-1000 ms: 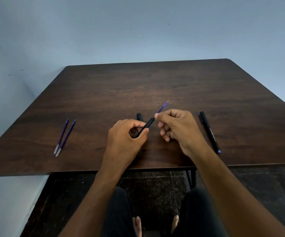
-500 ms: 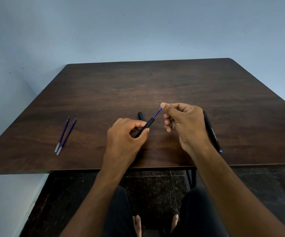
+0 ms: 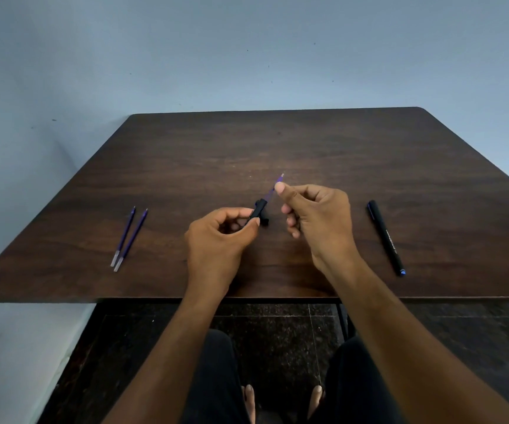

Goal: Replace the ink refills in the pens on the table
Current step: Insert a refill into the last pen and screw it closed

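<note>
My left hand [image 3: 219, 237] grips a black pen barrel [image 3: 258, 209] above the middle of the dark wooden table [image 3: 277, 148]. A blue refill [image 3: 273, 189] sticks out of the barrel's far end, and my right hand [image 3: 317, 218] pinches it between thumb and forefinger, its pale tip showing past the thumb. A small black pen part [image 3: 265, 221] lies on the table just behind the barrel, partly hidden. Two loose blue refills [image 3: 128, 237] lie side by side at the left. A whole black pen [image 3: 385, 237] lies at the right.
The table's near edge [image 3: 247, 298] runs just below my wrists, with dark tiled floor, my knees and bare feet under it. A pale blue wall stands behind and to the left of the table.
My right hand has shifted along the refill, and more of the blue refill now shows beyond the barrel than half a second ago. My left hand keeps the barrel in about the same place.
</note>
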`<act>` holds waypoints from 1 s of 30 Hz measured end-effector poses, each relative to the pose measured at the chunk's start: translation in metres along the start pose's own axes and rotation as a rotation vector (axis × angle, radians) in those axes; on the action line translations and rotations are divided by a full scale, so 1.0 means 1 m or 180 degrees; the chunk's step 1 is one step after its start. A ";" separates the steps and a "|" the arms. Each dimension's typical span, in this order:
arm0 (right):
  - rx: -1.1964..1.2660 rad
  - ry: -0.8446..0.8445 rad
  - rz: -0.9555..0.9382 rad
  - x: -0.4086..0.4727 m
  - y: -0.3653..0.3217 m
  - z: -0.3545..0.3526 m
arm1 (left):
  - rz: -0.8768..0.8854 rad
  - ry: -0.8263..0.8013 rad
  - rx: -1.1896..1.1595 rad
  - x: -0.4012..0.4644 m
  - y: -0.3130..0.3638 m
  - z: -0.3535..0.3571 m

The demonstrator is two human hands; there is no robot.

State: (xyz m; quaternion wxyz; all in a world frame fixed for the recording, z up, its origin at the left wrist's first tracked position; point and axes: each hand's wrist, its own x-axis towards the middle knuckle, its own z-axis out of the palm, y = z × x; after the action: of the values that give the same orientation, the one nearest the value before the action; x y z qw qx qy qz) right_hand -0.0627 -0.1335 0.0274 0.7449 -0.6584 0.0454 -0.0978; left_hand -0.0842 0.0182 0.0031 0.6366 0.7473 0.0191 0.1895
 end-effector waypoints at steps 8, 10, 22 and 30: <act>-0.1479 -0.0472 -0.0311 0.000 0.013 0.013 | -0.0631 0.0376 -0.1191 0.011 -0.005 -0.007; -0.1875 -0.0611 -0.0534 -0.001 0.014 0.016 | -0.0657 0.0343 -0.1198 0.011 -0.006 -0.007; -0.3414 -0.1740 -0.1265 -0.004 0.007 0.029 | -0.0674 0.0262 -0.1194 0.010 -0.002 -0.006; -0.3568 -0.2033 -0.1369 0.005 0.003 0.029 | -0.0655 0.0228 -0.1131 0.010 0.001 -0.007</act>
State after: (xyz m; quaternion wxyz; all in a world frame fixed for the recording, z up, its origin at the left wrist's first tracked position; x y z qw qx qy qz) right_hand -0.0520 -0.1062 0.0287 0.2320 -0.9359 -0.2649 -0.0062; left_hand -0.0775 0.0270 0.0073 0.7734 0.6101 0.0842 0.1503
